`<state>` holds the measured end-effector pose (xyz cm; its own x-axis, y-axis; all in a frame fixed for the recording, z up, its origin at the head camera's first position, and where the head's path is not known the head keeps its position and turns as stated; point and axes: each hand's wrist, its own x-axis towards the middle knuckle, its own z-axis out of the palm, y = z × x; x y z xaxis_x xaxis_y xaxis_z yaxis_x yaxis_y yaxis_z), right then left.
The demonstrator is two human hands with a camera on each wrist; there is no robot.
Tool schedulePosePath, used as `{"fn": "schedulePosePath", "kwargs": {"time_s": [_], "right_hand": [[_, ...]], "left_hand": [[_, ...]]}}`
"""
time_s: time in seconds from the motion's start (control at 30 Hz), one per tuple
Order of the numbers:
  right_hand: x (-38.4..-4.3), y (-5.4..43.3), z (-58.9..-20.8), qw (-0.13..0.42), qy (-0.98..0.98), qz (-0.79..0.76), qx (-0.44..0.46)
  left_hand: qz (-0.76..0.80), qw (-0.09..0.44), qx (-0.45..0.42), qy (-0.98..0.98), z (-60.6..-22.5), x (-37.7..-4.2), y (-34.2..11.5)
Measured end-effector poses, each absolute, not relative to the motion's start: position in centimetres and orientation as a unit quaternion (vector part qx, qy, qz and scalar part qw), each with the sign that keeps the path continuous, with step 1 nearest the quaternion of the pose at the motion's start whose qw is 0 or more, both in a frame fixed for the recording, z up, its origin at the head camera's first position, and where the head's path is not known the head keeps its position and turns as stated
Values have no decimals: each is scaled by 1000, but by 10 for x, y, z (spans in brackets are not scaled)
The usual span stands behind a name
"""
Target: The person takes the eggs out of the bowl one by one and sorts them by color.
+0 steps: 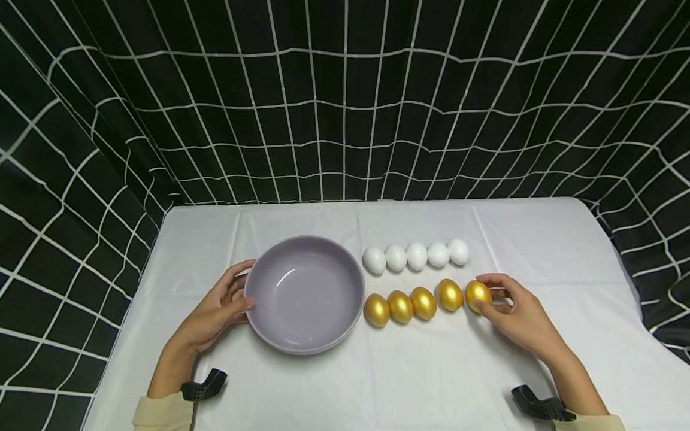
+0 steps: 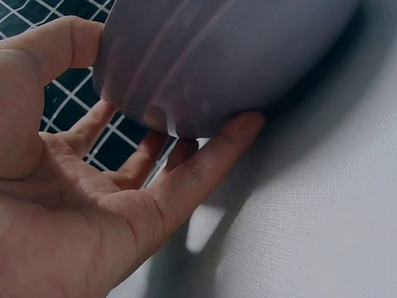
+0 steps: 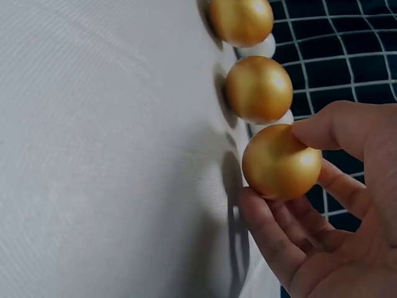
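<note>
My left hand (image 1: 220, 308) is at the left side of a round lavender bowl (image 1: 304, 293), with nothing visible inside it. In the left wrist view the thumb lies at the rim and the fingers reach around the outer wall of the bowl (image 2: 217, 68). My right hand (image 1: 518, 311) pinches a golden egg (image 1: 477, 294) at the right end of a row. Thumb and fingers are on both sides of that golden egg (image 3: 282, 162) in the right wrist view. Its neighbour, another golden egg (image 1: 450, 295), stands a little left of it.
Three golden eggs (image 1: 401, 307) sit close together right of the bowl. Behind them runs a row of several white eggs (image 1: 417, 257). All rest on a white cloth-covered table (image 1: 409, 377). Black curtains with a white grid (image 1: 334, 108) enclose the back and sides.
</note>
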<state>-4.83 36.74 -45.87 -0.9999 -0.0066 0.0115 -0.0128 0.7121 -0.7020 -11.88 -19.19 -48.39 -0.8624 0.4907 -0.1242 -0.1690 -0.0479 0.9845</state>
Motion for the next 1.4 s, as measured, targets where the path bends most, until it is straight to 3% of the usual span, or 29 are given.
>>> {"fn": "schedulePosePath", "kwargs": {"time_s": [0.3,1.4], "right_hand": [[-50,363,-458,39,-937,346,32],[-47,350,-463,54,-941,332,32]], "left_hand": [[718,231,126,644,-482,-118,-192],[711,228,120,654,-484,-110,-199]]}}
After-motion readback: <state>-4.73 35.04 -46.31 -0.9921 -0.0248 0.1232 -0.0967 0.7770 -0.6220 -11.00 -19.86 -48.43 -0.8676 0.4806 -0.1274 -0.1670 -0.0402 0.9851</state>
